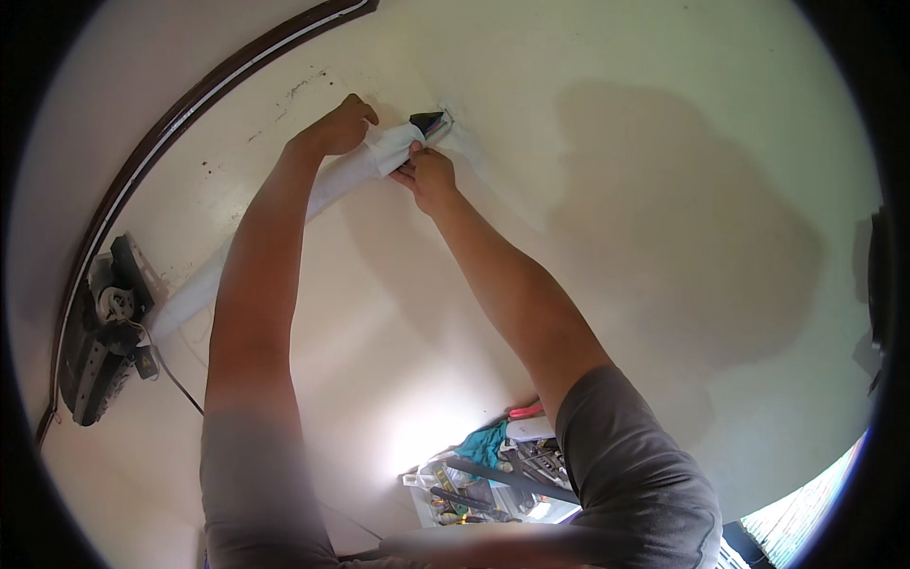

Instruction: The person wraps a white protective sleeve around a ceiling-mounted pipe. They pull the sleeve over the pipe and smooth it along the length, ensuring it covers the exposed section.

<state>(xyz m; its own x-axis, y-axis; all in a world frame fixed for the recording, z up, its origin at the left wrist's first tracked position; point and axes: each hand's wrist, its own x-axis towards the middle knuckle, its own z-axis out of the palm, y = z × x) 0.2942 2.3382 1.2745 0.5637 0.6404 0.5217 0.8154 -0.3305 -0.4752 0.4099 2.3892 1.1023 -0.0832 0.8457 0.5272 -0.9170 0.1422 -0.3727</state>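
A long white wrapped pipe bundle (334,178) runs slantwise along the wall, from lower left up to the top middle. Near its upper end my left hand (339,128) is closed, its curled fingers at the white wrapping tape (396,144); the fingertips are partly hidden. Lower and to the right, my right hand (432,178) grips the bundle's end from beneath, thumb on the near side and fingers behind. Just past the tape, dark insulation (427,120) and a few coloured wires show, going in at a rough patch of wall (447,118).
A dark metal bracket-like unit (109,322) with a hanging cable (175,379) sits at the left. Brown trim (156,142) curves along the upper left. Below stands a tray of tools (417,493) with a teal cloth (483,446). A dark object (880,284) is at the right edge.
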